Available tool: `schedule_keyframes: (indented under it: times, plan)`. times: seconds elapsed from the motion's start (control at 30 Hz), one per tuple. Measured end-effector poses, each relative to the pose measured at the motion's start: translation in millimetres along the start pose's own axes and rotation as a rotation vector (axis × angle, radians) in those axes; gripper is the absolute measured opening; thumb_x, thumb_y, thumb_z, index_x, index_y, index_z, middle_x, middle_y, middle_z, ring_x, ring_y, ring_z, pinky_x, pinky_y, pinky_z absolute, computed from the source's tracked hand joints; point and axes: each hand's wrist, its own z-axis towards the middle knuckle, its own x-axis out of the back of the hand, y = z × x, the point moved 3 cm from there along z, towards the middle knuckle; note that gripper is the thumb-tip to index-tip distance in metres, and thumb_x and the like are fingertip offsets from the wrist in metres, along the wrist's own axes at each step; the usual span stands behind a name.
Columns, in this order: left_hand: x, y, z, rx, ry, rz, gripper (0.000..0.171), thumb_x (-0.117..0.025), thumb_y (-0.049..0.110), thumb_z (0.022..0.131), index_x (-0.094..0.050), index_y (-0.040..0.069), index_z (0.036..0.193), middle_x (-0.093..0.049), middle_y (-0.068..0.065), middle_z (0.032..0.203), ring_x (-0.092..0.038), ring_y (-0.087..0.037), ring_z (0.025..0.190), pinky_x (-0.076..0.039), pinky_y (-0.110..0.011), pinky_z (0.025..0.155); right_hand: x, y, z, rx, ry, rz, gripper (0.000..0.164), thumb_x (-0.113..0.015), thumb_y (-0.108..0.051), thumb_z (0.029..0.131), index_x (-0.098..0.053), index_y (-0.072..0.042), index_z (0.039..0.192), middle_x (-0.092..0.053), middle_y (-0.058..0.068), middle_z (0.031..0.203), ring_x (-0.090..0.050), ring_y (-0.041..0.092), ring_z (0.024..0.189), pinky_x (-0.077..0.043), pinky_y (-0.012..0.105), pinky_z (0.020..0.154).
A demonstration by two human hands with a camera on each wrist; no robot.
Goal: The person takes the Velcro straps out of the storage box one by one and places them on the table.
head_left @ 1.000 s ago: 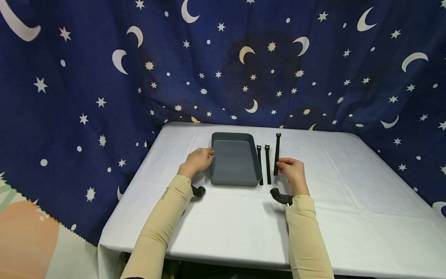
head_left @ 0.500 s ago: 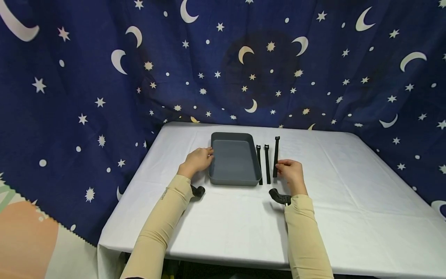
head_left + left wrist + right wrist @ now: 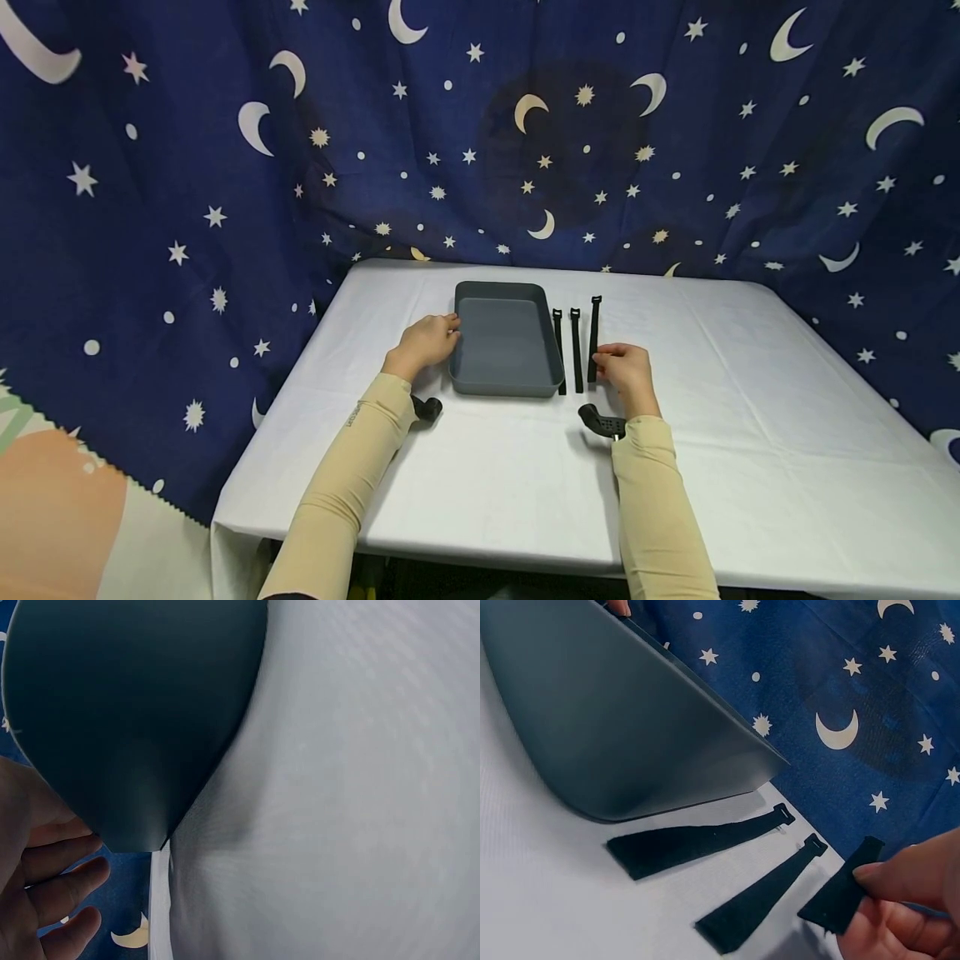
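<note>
My right hand (image 3: 628,371) pinches a black hook-and-loop cable tie (image 3: 595,329) near its lower end, to the right of the others. In the right wrist view, thumb and finger hold this tie (image 3: 844,896) from both sides. Two more black cable ties, one (image 3: 576,350) in the middle and one (image 3: 558,342) against the tray, lie roughly parallel on the white cloth. My left hand (image 3: 427,342) rests at the left rim of a grey rectangular tray (image 3: 506,389). The left wrist view shows its fingers loosely bent past the rim; none lies across the tray's outer wall.
A white cloth covers the table (image 3: 510,483). Behind it hangs a dark blue curtain (image 3: 450,125) with moons and stars. Black wrist mounts, one (image 3: 427,410) on the left and one (image 3: 600,422) on the right, stick out near the sleeves.
The right hand has brought the held cable tie slightly toward me and a little left, closer in line with the other two. The left hand and the tray stay put.
</note>
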Motion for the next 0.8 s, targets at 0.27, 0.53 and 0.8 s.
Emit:
schedule_keyframes:
  times: [0.27,0.53,0.8]
  plan:
    - [0.7,1.2,-0.4,-0.001,0.002,0.013,0.043,-0.051,0.025,0.104,-0.055,0.008,0.144,-0.047,-0.005,0.155,-0.045,-0.027,0.144,-0.038,-0.046,0.119,0.1,-0.7,-1.3,-0.029,0.001,-0.006,0.030,-0.063,-0.002,0.095,-0.065,0.011,0.121,-0.067,0.002,0.086,-0.056,0.000,0.056,-0.053,0.014,0.055]
    - [0.5,1.3,-0.3,0.003,0.004,0.016,0.043,-0.051,0.025,0.104,-0.055,0.009,0.144,-0.047,-0.004,0.155,-0.045,-0.026,0.144,-0.038,-0.045,0.119,1.9,-0.7,-1.8,-0.033,0.015,-0.005,0.028,-0.063,0.001,0.093,-0.065,0.014,0.117,-0.064,-0.003,0.075,-0.056,-0.001,0.053,-0.053,0.014,0.053]
    - [1.4,1.6,-0.5,0.003,-0.002,0.029,0.044,-0.051,0.026,0.104,-0.055,0.009,0.145,-0.047,-0.005,0.156,-0.045,-0.026,0.143,-0.039,-0.045,0.118,3.2,-0.1,-2.6,-0.035,0.023,-0.056,0.027,-0.064,-0.001,0.092,-0.067,0.013,0.115,-0.065,0.001,0.078,-0.057,0.000,0.053,-0.054,0.015,0.054]
